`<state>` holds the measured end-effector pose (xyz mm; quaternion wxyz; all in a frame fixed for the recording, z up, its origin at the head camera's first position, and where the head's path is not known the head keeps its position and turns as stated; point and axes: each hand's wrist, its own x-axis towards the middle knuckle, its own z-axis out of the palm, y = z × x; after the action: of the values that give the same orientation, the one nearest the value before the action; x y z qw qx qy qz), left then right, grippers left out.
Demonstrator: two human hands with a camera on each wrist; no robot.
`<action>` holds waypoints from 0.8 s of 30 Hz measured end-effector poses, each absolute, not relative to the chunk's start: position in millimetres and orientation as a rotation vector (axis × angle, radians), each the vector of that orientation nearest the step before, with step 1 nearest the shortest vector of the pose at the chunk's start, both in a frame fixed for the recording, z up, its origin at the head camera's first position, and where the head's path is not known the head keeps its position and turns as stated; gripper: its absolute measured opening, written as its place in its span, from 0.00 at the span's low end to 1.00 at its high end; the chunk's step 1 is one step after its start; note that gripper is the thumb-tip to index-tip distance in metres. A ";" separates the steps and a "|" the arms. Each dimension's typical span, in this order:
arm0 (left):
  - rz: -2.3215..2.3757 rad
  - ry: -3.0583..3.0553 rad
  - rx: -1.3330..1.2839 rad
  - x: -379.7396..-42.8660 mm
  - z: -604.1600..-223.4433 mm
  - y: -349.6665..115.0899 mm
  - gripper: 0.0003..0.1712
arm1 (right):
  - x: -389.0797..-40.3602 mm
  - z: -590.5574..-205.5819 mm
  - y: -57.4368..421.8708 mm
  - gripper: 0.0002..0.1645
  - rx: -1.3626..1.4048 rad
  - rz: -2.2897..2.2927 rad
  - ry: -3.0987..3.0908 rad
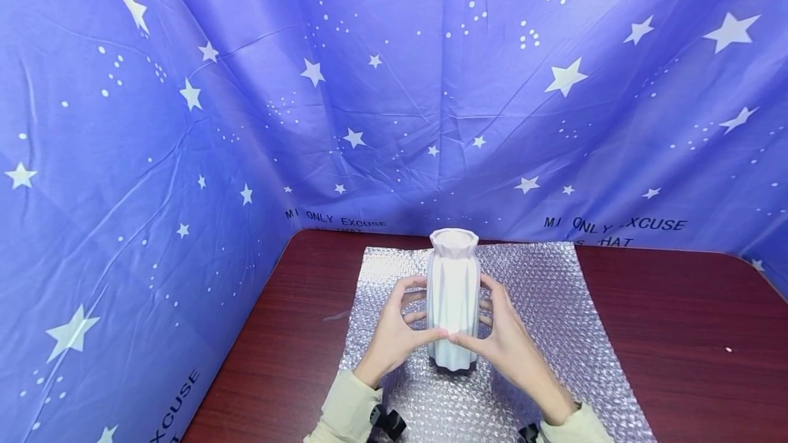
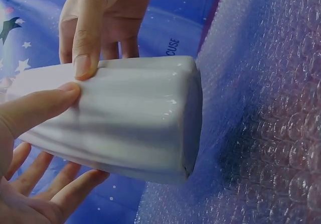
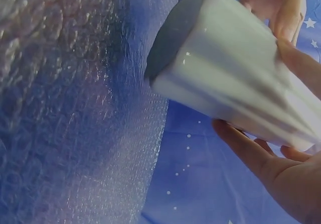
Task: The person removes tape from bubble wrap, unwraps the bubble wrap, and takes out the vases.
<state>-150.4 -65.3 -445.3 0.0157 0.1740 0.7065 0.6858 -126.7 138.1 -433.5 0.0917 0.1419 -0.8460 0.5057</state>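
Note:
A white fluted vase [image 1: 452,299] with a scalloped rim stands nearly upright between both hands, over the bubble wrap [image 1: 548,306]. My left hand [image 1: 394,330] grips its left side, thumb across the front and fingers spread behind. On the other side my right hand [image 1: 507,340] holds it the same way, the two thumbs meeting at the front. In the left wrist view the base of the vase [image 2: 135,118] hangs above the wrap. Its dark underside shows in the right wrist view, past the smooth lower wall of the vase [image 3: 225,68].
The bubble wrap lies as a broad sheet on a dark red wooden table [image 1: 695,320]. A blue curtain [image 1: 394,101] with white stars hangs behind and along the left side. A small white speck [image 1: 728,349] lies on the table at the right.

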 end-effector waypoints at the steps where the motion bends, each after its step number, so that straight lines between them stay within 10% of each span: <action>1: 2.134 2.201 0.547 -150.3 -445.1 -65.1 0.51 | -126.8 -433.8 138.0 0.65 0.430 1.488 -2.508; 24: 2.187 2.302 0.610 -148.6 -435.9 -67.9 0.48 | -127.0 -428.1 132.1 0.59 0.509 1.444 -2.356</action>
<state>-148.6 -67.9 -435.9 -0.0457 0.1886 0.7113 0.6756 -127.0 132.1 -428.1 0.1649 0.1787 -0.8271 0.5068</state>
